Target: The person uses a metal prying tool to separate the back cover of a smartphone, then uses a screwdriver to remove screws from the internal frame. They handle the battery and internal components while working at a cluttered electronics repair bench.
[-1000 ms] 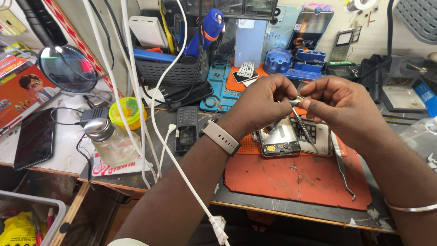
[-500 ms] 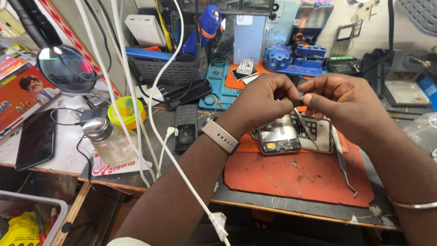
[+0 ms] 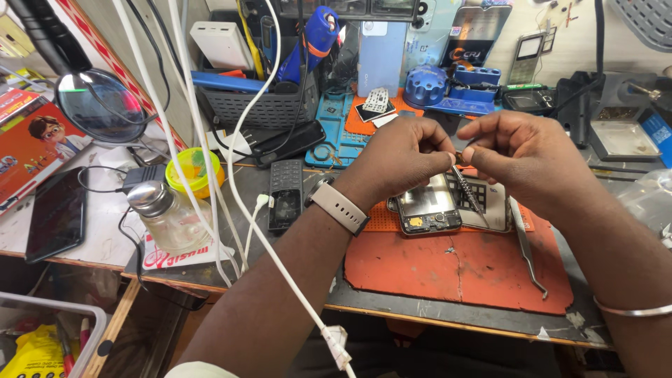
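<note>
step: phone repair, tweezers prep | left hand (image 3: 399, 157) + right hand (image 3: 521, 157) both pinched shut on tweezers (image 3: 467, 187) over opened phone (image 3: 427, 206) | next: likely needs steady tips lowered to board

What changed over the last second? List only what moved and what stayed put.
Very little. The left hand and right hand stay raised together over the opened phone, pinching a thin metal tool between their fingertips; they edged slightly right in view, likely a head shift. The tweezers on the orange mat and the glass jar have not moved.
</note>
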